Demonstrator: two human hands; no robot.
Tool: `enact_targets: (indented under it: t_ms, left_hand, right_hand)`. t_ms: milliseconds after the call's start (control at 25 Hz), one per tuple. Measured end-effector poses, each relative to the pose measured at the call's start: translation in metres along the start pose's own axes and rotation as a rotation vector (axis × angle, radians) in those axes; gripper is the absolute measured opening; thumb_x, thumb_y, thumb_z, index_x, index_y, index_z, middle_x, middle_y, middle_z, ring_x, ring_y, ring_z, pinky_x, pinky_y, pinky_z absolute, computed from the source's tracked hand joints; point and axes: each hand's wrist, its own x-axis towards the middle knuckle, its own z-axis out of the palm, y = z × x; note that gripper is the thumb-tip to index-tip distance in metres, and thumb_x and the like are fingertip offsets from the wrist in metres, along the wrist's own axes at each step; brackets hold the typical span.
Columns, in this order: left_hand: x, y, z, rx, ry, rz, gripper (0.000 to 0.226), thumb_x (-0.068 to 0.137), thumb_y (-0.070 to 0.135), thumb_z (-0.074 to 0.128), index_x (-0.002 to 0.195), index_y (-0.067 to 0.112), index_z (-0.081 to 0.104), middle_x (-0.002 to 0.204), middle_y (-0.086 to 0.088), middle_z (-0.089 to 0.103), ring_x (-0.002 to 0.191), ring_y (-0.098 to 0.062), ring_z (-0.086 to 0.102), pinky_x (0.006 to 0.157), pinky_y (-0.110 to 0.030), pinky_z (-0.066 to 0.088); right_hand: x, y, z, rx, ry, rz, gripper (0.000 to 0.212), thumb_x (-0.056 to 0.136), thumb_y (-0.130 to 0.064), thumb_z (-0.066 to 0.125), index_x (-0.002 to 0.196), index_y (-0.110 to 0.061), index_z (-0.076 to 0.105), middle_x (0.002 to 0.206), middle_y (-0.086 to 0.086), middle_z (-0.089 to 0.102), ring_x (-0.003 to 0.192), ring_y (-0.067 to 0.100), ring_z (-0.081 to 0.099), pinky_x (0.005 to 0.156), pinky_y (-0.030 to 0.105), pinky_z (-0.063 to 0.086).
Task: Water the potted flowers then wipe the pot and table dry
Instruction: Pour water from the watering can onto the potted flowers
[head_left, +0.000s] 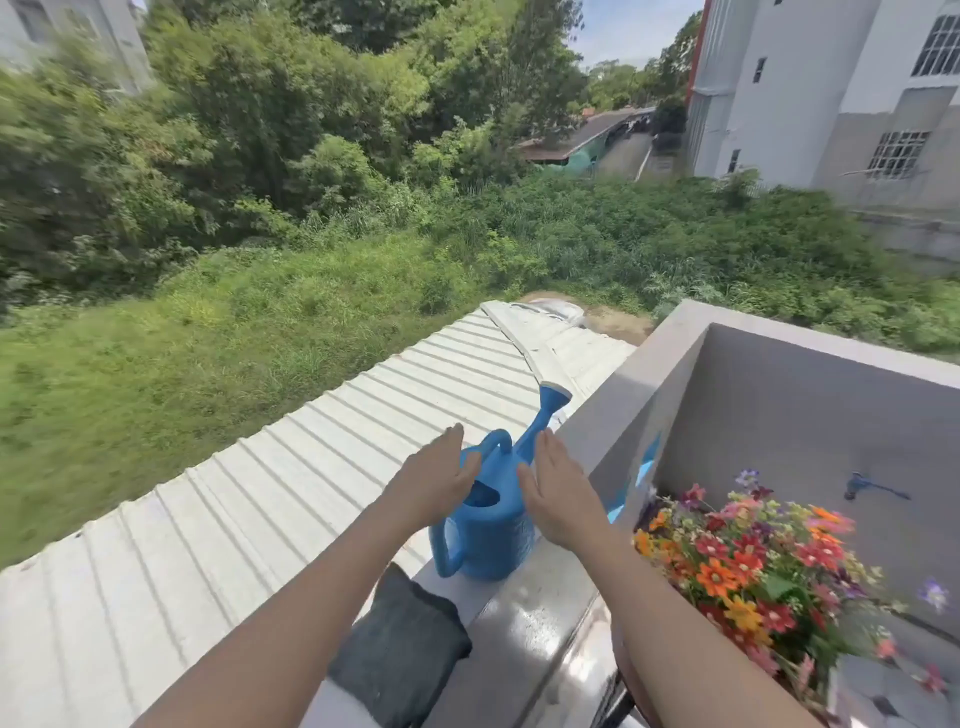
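Observation:
A blue plastic watering can (488, 540) stands upright on the shiny grey ledge (545, 623), its spout pointing away toward the upper right. My left hand (436, 483) hovers at the can's left side with fingers straight, and my right hand (556, 493) is at its right side, also with straight fingers. Whether either hand touches the can is not clear. A bunch of red, orange and pink potted flowers (748, 561) sits to the right of the ledge; the pot itself is hidden behind my right forearm. A folded dark grey cloth (400, 654) lies on the ledge's near left edge.
The ledge drops off on its left to a white corrugated roof (260, 519) below, with grass and trees beyond. A grey concrete wall (810, 415) with a tap (857, 486) encloses the area on the right.

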Motion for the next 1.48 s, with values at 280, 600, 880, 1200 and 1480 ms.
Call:
enact_targets:
  t_ms: [280, 600, 880, 1200, 1480]
  left_hand:
    - [-0.009, -0.003, 0.058, -0.189, 0.259, -0.068, 0.024, 0.095, 0.035, 0.041, 0.079, 0.017, 0.044, 0.057, 0.002, 0.046, 0.054, -0.018, 0.047, 0.055, -0.030, 0.039]
    - [-0.010, -0.008, 0.067, -0.492, 0.501, -0.156, 0.011, 0.088, 0.030, 0.061, 0.088, 0.020, 0.065, 0.061, -0.004, 0.065, 0.054, -0.017, 0.058, 0.058, -0.033, 0.048]
    - [0.009, -0.007, 0.048, -0.526, 0.411, -0.080, 0.023, 0.083, 0.032, 0.068, 0.068, 0.015, 0.063, 0.058, -0.009, 0.061, 0.053, -0.016, 0.049, 0.055, -0.029, 0.042]
    - [0.015, 0.042, -0.025, -0.428, 0.308, 0.198, 0.017, 0.079, 0.032, 0.072, 0.069, 0.019, 0.072, 0.064, 0.006, 0.069, 0.066, -0.007, 0.061, 0.061, -0.016, 0.043]
    - [0.030, 0.092, -0.073, -0.246, 0.170, 0.499, 0.017, 0.070, 0.037, 0.079, 0.072, 0.020, 0.076, 0.052, 0.023, 0.063, 0.046, 0.001, 0.051, 0.044, -0.011, 0.033]
  right_hand:
    - [0.006, 0.001, 0.049, 0.008, 0.043, 0.092, 0.059, 0.099, -0.036, 0.019, 0.148, -0.007, 0.006, 0.158, 0.007, 0.006, 0.145, 0.018, 0.004, 0.116, 0.033, 0.009]
    - [0.010, -0.004, 0.062, 0.063, 0.156, 0.117, 0.063, 0.092, -0.041, 0.009, 0.147, -0.011, 0.017, 0.157, 0.004, 0.017, 0.144, 0.015, 0.014, 0.116, 0.031, 0.012]
    - [0.005, -0.014, 0.052, 0.293, 0.180, 0.207, 0.053, 0.100, -0.029, 0.023, 0.148, -0.010, 0.013, 0.158, 0.002, 0.011, 0.144, 0.013, 0.008, 0.118, 0.029, 0.010]
    - [-0.024, -0.046, -0.009, 0.421, 0.429, 0.245, 0.054, 0.100, -0.033, 0.023, 0.148, -0.011, 0.012, 0.158, 0.000, 0.009, 0.145, 0.012, 0.001, 0.112, 0.021, 0.001]
    - [-0.050, -0.068, -0.056, 0.278, 0.425, 0.364, 0.073, 0.096, -0.049, 0.022, 0.147, -0.003, -0.003, 0.158, 0.011, -0.008, 0.144, 0.023, -0.014, 0.115, 0.033, -0.006]
